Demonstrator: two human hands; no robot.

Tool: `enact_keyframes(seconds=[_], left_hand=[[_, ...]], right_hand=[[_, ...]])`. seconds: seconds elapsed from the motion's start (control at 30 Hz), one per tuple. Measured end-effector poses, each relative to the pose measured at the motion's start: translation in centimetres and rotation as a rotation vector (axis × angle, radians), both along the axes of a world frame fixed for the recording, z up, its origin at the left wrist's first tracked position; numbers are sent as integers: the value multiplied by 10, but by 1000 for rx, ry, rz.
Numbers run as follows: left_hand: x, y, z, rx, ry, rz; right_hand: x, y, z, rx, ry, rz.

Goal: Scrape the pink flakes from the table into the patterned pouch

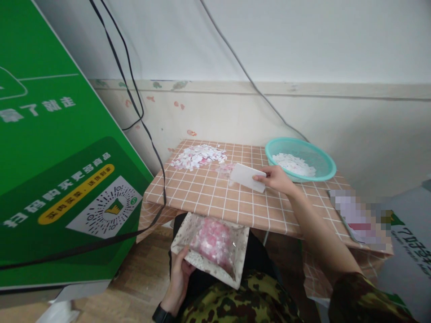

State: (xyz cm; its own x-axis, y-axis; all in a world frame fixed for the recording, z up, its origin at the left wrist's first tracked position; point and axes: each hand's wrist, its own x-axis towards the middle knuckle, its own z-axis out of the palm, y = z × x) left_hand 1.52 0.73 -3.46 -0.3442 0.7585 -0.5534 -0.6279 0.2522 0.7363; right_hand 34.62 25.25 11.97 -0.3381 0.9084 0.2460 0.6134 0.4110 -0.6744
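Note:
My left hand (182, 271) grips the near left edge of a square speckled tray (232, 277), held over my lap below the table edge. Pink and whitish small pieces (213, 237) lie heaped in it. Above the table, my right hand (276, 178) pinches a flat white card (247, 176) by its right end. Beside the card's left end are a few pale pink pieces (225, 168) on the cloth. Farther left sits a pile of small white and pink paper-like pieces (198, 156).
A turquoise plastic basin (323, 166) with white pieces stands at the table's back right. The checked tablecloth (202, 193) covers the table against the wall. A green panel (50, 157) rises at left, with a dark strap (158, 152) hanging before it. A blurred-out flat object (357, 220) lies at right.

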Motion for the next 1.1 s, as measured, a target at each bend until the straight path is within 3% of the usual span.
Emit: enact_keyframes(seconds=[0.13,0.33,0.63,0.83,1.1], left_hand=[[-1,-1,-3,16,0,10],[-1,-1,-1,11,-9,-2],[0,-2,2,14,17,2],[1,-2,2,30,7,-1],[1,-1,-1,28,4,16]], right_hand=[[0,3,-4,-57,58,8],[10,7,2,21,9,-114],[12,-12,14,-21,-30,-51],[17,-41,-2,-7,8,-190],[-6,-54,-17,-167,122,-96]])
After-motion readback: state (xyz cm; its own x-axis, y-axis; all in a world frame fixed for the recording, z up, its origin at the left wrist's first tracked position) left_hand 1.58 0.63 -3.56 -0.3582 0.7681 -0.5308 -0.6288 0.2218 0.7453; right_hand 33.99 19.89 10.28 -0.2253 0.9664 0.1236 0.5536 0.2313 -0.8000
